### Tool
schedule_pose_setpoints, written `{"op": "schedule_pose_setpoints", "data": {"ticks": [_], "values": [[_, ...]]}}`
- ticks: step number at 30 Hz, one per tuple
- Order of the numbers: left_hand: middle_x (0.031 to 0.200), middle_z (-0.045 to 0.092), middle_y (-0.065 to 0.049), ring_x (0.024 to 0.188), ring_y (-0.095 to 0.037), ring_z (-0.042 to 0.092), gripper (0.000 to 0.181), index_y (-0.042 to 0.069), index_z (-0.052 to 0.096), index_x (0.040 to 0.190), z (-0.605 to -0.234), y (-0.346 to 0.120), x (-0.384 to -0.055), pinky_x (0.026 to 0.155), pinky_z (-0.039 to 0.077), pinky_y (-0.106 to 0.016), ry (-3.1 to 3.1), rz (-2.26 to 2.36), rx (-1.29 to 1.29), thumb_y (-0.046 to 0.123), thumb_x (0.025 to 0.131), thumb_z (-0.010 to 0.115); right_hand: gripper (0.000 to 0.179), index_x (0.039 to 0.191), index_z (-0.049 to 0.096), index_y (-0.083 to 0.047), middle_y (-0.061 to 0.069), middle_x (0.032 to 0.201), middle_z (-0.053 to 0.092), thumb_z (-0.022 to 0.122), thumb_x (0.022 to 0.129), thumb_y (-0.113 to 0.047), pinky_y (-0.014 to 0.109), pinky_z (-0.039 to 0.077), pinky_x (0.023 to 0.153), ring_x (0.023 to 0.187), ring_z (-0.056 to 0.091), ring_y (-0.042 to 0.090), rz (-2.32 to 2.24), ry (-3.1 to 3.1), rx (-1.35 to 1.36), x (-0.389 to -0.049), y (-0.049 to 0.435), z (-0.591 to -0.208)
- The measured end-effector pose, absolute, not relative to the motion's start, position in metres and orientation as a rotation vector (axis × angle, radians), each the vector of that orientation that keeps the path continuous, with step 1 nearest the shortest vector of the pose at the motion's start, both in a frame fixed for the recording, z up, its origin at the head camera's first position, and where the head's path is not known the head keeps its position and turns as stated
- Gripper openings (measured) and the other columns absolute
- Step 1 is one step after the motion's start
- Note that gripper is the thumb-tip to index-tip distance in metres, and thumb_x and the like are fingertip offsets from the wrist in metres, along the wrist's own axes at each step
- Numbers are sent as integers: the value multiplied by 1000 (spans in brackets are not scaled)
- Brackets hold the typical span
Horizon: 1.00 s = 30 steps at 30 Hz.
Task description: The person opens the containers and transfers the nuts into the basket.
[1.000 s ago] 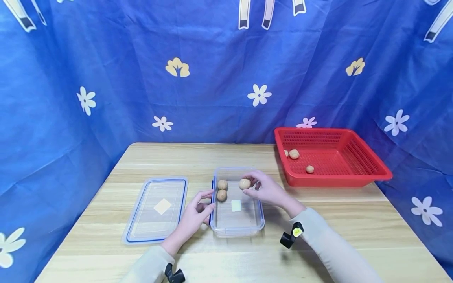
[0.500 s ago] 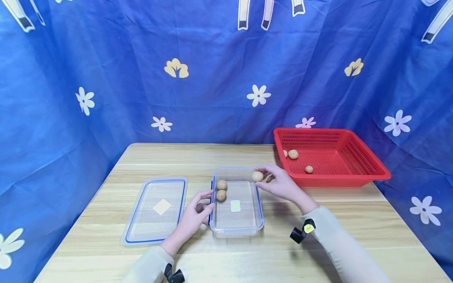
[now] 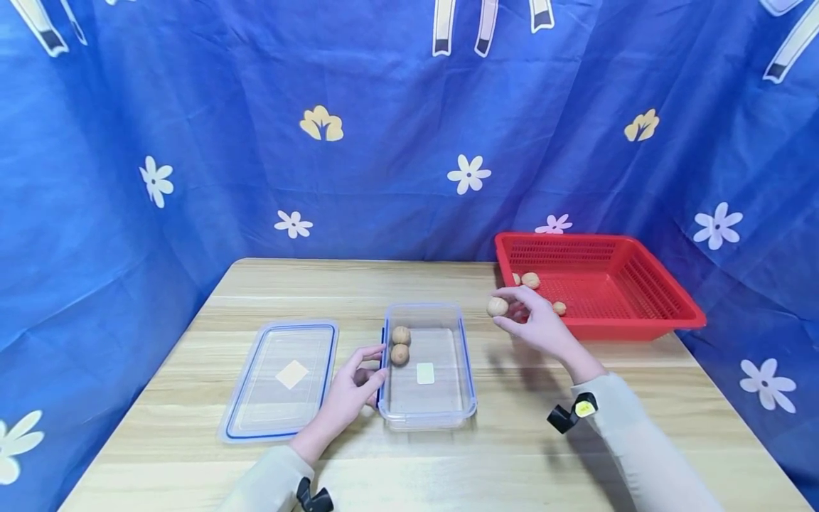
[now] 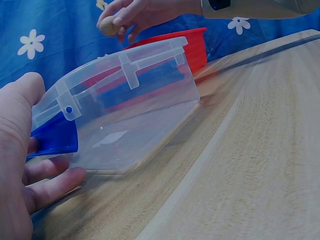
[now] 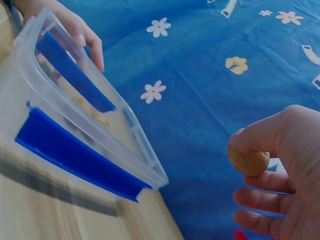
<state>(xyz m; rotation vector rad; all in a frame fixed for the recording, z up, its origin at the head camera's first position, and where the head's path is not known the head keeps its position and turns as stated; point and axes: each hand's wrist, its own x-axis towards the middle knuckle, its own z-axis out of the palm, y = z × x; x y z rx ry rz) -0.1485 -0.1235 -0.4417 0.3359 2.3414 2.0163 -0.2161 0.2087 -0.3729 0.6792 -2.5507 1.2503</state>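
Note:
A walnut (image 3: 498,306) is pinched between the thumb and fingers of my right hand (image 3: 536,323), above the table between the box and the red basket. In the right wrist view, the walnut (image 5: 248,159) sits at the thumb tip while the other fingers extend loosely. My left hand (image 3: 350,390) rests its fingertips against the left side of a clear plastic box (image 3: 441,416) with blue latches. Two walnuts, a far one (image 3: 401,336) and a near one (image 3: 399,355), touch each other inside that box along its left wall.
A red plastic basket (image 3: 630,329) stands at the back right with a few walnuts, one at its left wall (image 3: 530,280) and another partly behind my right hand (image 3: 559,308). The box's clear lid (image 3: 269,398) lies at the left. A blue patterned curtain (image 3: 384,192) surrounds the table.
My right hand has carried the walnut from over the box rightward and away from me, towards the basket. The left hand and the box have stayed in place.

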Motion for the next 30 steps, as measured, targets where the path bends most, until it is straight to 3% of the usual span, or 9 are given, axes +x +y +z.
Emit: {"op": "schedule_pose_setpoints", "data": {"ticks": [10, 23, 26, 30], "values": [[126, 48, -20, 89, -36, 59, 42, 3, 47, 132, -446, -122, -148, 53, 57, -37, 2341, 2017, 346, 3, 91, 57, 43, 118, 59, -7, 9, 100, 60, 74, 79, -17, 48, 53, 74, 84, 60, 25, 1214, -2520, 539, -226, 245, -378], [125, 50, -15, 88, -32, 60, 42, 6, 49, 131, -447, -120, -148, 52, 57, -36, 2344, 2019, 319, 2, 90, 57, 41, 119, 58, -4, 12, 94, 61, 72, 82, -17, 16, 48, 67, 82, 56, 18, 1191, -2515, 387, -239, 278, -392], [125, 50, -15, 88, -32, 60, 42, 6, 49, 131, -447, -120, -148, 53, 57, -35, 2341, 2020, 317, 3, 90, 57, 38, 118, 59, -6, 11, 94, 61, 71, 83, -17, 15, 47, 66, 83, 56, 19, 1170, -2528, 356, -242, 283, -394], [125, 50, -15, 88, -32, 60, 42, 7, 49, 131, -447, -120, -148, 53, 57, -36, 2345, 2022, 315, 3, 91, 57, 39, 118, 58, -6, 14, 101, 61, 70, 84, -19, 22, 48, 70, 86, 57, 24, 1152, -2558, 314, -244, 287, -396]]}}
